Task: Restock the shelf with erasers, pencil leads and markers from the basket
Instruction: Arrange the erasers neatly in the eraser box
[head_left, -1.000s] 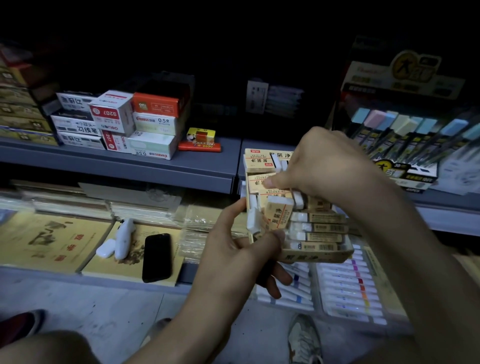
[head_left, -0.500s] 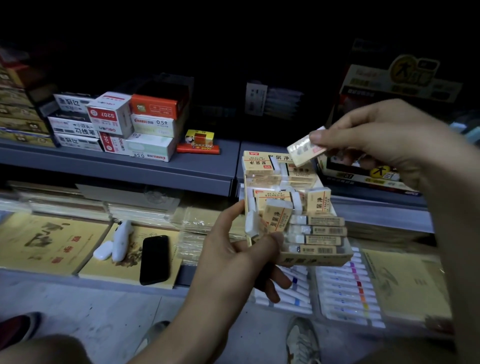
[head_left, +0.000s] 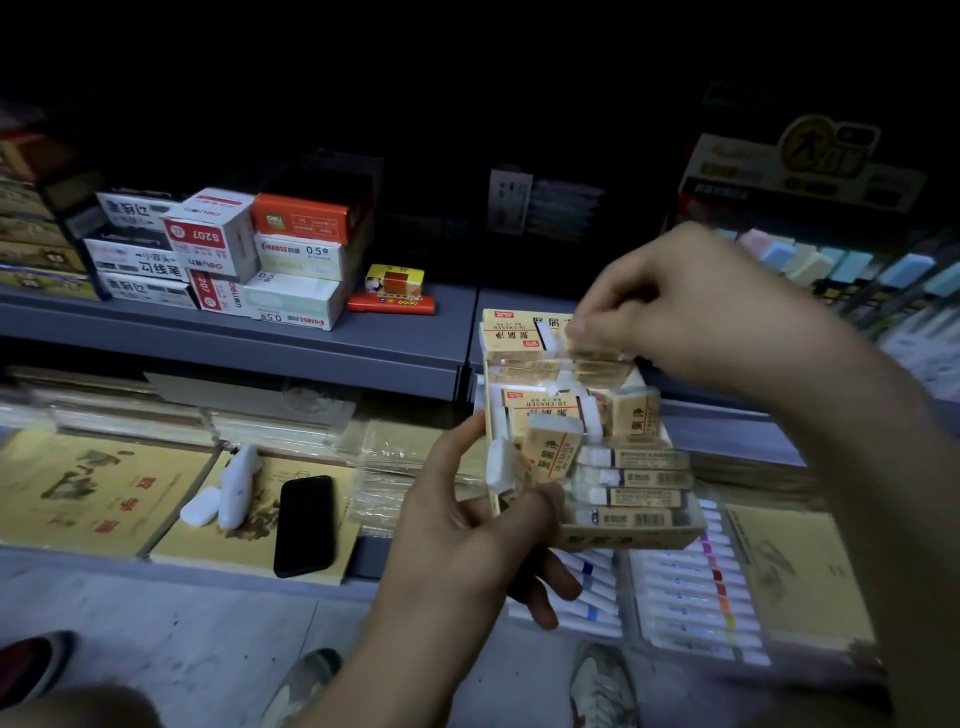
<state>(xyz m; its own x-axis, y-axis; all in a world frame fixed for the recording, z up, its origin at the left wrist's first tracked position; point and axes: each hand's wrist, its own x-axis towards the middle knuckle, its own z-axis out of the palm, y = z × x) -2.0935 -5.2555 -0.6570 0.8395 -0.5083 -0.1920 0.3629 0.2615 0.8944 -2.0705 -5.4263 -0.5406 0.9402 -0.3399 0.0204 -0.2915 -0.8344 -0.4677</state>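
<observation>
At 6 o'clock of the view, a shoe (head_left: 602, 686) stands on the grey floor (head_left: 156, 623). Above it, the left hand (head_left: 467, 535) grips the eraser box (head_left: 623, 540) from its 9 o'clock side, with the thumb against the left wall and the other fingers curled around and beneath the base. The box is held in the air, tilted toward the camera, in front of the shelving. Inside it, sleeved erasers (head_left: 639, 478) lie stacked flat toward 3 o'clock, and a tilted eraser (head_left: 550, 449) stands near the 9 o'clock wall. At the box's 12 o'clock end, the right hand (head_left: 717, 306) pinches a wrapped eraser (head_left: 597, 343) with curled fingertips, level with the top row. Motion blur hides the exact contact. On the lower shelf (head_left: 363, 561), a black phone (head_left: 305, 525) lies at 9 o'clock of the left hand, and paint tubes (head_left: 691, 587) lie at 5 o'clock of the box. Farther back, the upper shelf (head_left: 311, 348) carries stacked cartons (head_left: 218, 249) at 10 o'clock and a highlighter display (head_left: 831, 260) at 2 o'clock.
</observation>
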